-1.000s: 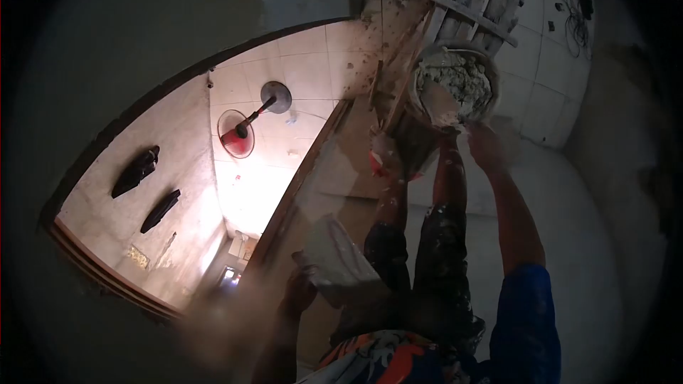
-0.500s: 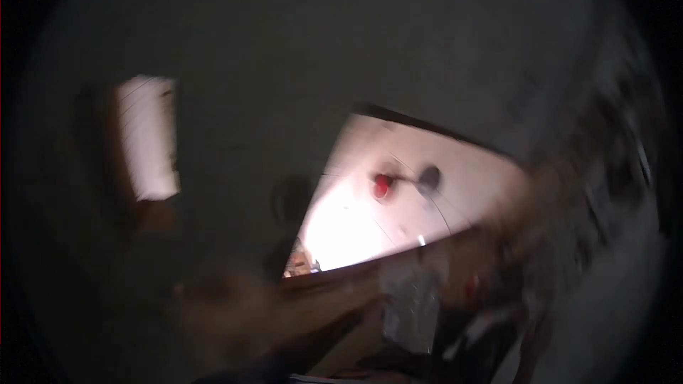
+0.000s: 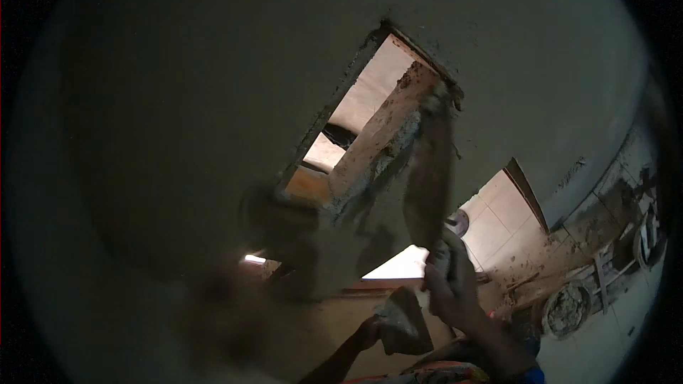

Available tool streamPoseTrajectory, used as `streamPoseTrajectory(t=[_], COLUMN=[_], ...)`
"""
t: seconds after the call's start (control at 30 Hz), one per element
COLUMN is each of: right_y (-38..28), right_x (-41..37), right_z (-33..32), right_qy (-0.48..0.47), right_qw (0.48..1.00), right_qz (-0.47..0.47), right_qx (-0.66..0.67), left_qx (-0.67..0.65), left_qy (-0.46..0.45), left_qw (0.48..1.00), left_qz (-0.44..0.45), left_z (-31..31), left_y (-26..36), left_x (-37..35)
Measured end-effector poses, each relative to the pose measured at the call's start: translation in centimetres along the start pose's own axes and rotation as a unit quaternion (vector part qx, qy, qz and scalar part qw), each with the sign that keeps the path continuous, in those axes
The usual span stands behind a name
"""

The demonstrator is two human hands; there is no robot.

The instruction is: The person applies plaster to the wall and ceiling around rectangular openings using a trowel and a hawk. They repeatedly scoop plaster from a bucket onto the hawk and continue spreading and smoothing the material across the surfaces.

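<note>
My right hand (image 3: pixel 455 284) is closed around the lower end of a long, flat plastering float (image 3: pixel 428 178), dark and smeared. The float is raised upright, its far end overlapping the lower right side of a narrow wall opening (image 3: pixel 366 92) with rough mortar edges. Lower down, my left hand (image 3: pixel 368 332) grips the edge of a grey trowel (image 3: pixel 405 323) with a broad, four-sided blade. Its handle is hidden. Grey plastered wall (image 3: pixel 192 99) fills most of the view, in dim light.
A bright doorway-like gap (image 3: pixel 501 206) shows a tiled floor. At the right, a round pan of mortar (image 3: pixel 567 307) stands beside wooden pieces (image 3: pixel 601 281) and scattered debris. Patterned cloth (image 3: pixel 434 372) lies at the bottom edge.
The view has swung and sharpened from a blur. The narrow opening now lies near the middle, the bright gap sits farther right, and my right hand with the float is raised in front.
</note>
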State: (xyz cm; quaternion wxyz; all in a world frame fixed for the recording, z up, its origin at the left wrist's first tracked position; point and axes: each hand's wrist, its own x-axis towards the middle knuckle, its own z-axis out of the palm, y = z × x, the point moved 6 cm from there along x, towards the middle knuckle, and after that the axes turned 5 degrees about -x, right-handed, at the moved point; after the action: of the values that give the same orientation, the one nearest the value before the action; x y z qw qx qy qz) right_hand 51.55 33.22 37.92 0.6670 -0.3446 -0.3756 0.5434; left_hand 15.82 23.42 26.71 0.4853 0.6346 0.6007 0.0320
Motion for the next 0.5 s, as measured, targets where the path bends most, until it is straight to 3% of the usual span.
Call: streamPoseTrajectory(t=[0.1, 0.17, 0.2, 0.23, 0.27, 0.4, 0.47, 0.5], right_y=[-1.9, -2.9, -4.7, -6.1, -6.2, -7.0, -7.6, -7.7], right_x=[2.8, 4.3, 4.7, 5.0, 5.5, 6.8, 6.9, 7.0], right_z=[4.0, 5.8, 5.8, 6.1, 6.7, 8.2, 8.9, 9.2], right_qy=[-0.011, -0.007, 0.030, 0.065, 0.067, 0.088, 0.092, 0.085], right_qw=[0.999, 0.998, 0.997, 0.990, 0.991, 0.986, 0.984, 0.987], right_qz=[0.003, -0.019, -0.070, -0.120, -0.114, -0.139, -0.151, -0.132], right_qx=[0.039, 0.051, 0.011, -0.031, -0.033, 0.008, 0.012, 0.018], left_qx=[0.074, -0.235, -0.234, -0.009, 0.216, 0.083, 0.217, 0.218], left_qy=[-0.004, 0.097, 0.094, 0.053, 0.008, 0.050, 0.036, 0.035], left_qw=[0.995, 0.959, 0.959, 0.993, 0.973, 0.995, 0.975, 0.975], left_qz=[-0.066, -0.121, -0.127, -0.109, -0.083, -0.032, 0.002, 0.002], left_z=[-0.2, -0.4, -0.7, -1.0, -1.1, -1.2, -1.2, -1.2], left_y=[1.5, -1.6, -2.5, -2.9, -3.6, -8.8, -7.9, -7.7], left_x=[-2.6, -4.3, -4.9, -5.2, -5.6, -6.4, -6.2, -6.0])
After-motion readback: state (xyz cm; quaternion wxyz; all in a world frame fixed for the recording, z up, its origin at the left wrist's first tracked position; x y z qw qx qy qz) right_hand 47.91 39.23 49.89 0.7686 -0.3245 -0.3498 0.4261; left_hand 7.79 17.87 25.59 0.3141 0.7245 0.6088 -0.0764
